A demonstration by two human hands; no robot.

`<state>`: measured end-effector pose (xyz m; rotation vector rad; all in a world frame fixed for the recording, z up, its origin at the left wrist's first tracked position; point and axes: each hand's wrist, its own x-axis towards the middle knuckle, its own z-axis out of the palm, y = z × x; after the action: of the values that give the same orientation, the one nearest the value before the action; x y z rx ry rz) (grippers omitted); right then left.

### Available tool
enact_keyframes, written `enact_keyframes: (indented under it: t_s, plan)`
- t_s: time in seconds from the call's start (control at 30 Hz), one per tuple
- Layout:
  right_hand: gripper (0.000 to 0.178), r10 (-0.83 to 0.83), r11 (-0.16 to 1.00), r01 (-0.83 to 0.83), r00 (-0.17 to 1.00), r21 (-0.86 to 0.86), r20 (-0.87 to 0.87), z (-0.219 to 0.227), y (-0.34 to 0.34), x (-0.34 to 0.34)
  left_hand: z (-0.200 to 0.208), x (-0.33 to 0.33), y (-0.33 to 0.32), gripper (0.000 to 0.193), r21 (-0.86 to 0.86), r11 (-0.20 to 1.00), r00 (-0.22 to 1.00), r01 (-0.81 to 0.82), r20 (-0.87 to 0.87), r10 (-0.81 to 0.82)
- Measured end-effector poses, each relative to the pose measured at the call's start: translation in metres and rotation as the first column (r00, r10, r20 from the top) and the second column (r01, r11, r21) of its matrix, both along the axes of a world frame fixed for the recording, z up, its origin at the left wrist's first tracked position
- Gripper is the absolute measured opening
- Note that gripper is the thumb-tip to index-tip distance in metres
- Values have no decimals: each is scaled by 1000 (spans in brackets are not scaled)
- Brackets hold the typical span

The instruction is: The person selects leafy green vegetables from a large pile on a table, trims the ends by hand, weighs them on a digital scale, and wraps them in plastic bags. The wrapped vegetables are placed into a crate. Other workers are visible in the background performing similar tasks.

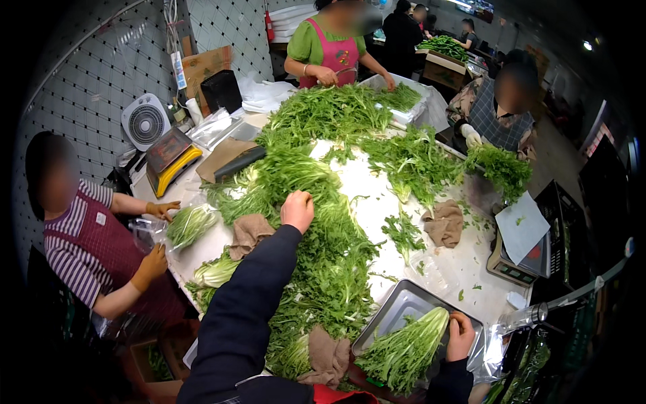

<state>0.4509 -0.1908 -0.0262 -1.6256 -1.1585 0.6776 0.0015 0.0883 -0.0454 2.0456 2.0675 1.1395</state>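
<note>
My left hand point(297, 211) reaches out over the big heap of curly leafy greens point(313, 172) in the middle of the table. Its fingers are curled closed; whether anything is in them is hidden. Down at the lower right, my right hand point(461, 335) is closed at the pale stem end of a bunch of curly endive point(407, 347). That bunch lies tilted over a metal tray point(400, 303), its leaves pointing toward me. Brown cloths lie nearby: one cloth point(251, 234) beside my left forearm, another cloth point(328, 357) near the tray's left side.
At left, a co-worker's gloved hands point(149, 266) handle a bagged bunch point(192, 225). Another co-worker point(330, 47) stands across the table, a third point(501, 111) at right with greens. A yellow scale point(173, 161), a fan point(146, 122) and a second scale point(521, 252) stand around the edges.
</note>
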Motion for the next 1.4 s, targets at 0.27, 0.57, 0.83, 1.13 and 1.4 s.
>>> enact_keyframes:
  t_s: [0.27,0.57,0.83,1.13,1.4]
  plan:
    - [12,-94,994,93,995,-52,-22,10,3,4,23,-10,68,71,-141,961,882,-239,-445,154]
    - [16,-112,993,112,994,-35,-5,13,-2,1,-8,-58,74,68,-444,842,952,-305,-170,255]
    - [14,-83,996,82,996,-23,-40,23,-8,1,9,-90,51,57,-281,945,962,-167,162,218]
    - [14,15,1000,-15,994,1,-107,38,-6,-23,60,-89,-32,49,-290,946,980,-147,-169,101]
    - [15,50,999,-51,992,-5,-118,41,-10,-25,49,32,-12,16,-182,953,929,243,-241,-283]
